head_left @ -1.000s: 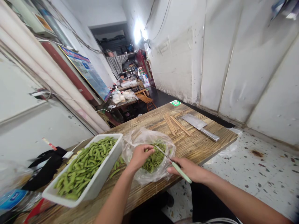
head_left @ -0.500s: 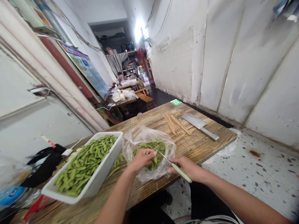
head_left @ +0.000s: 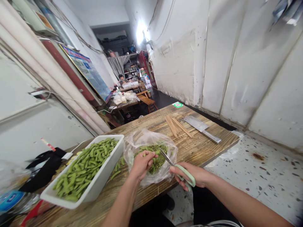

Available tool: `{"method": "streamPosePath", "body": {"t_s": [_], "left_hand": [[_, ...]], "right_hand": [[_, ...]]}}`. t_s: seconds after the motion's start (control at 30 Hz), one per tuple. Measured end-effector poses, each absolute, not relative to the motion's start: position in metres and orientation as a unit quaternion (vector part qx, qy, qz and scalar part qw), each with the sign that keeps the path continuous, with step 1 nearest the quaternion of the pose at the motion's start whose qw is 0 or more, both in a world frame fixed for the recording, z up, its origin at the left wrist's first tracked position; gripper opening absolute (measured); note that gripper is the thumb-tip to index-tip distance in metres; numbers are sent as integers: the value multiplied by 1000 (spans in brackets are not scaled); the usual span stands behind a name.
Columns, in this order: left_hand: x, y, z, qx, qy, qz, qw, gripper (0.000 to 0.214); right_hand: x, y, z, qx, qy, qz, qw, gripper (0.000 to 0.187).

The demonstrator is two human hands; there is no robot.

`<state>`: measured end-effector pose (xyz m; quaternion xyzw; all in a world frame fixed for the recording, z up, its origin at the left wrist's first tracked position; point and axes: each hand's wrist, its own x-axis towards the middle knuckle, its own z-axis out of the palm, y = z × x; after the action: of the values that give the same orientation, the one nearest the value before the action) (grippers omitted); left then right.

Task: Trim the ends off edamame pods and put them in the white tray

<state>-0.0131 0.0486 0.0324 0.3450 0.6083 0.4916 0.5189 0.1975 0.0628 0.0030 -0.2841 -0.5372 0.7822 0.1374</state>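
Observation:
My right hand (head_left: 190, 174) grips a pair of scissors (head_left: 181, 173) with pale green handles. Their metal blades point up and left over a clear plastic bag (head_left: 174, 150) and look slightly parted. Over the bag's left side, my left hand (head_left: 142, 163) is closed in a pinch on an edamame pod (head_left: 156, 155), mostly hidden by the fingers. The bag lies spread open and holds green pods and many small trimmings (head_left: 157, 164). To the left stands a white plastic tub (head_left: 94, 193) heaped with edamame pods (head_left: 85, 167).
On the wooden table (head_left: 201, 154) lie thin wooden skewers (head_left: 177, 126) and a cleaver (head_left: 201, 127). Loose pods (head_left: 115, 175) rest between tub and bag. A plastic bottle (head_left: 10, 201) and a black bag (head_left: 44, 170) are at the left. A person (head_left: 122, 80) sits at a far table.
My right hand has turned the scissors, so both handle loops now show and the blades look more apart. My left hand has shifted only slightly over the bag.

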Motion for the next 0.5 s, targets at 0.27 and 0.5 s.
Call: {"method": "streamPosePath", "body": {"t_s": [0.27,0.5], "left_hand": [[-11,45,35,350,598,480,537,36],[-8,37,34,339,618,525,477,28]], "right_hand": [[192,61,9,-296,-501,799,154,42],[192,55,7,-335,-542,758,140,42]]}}
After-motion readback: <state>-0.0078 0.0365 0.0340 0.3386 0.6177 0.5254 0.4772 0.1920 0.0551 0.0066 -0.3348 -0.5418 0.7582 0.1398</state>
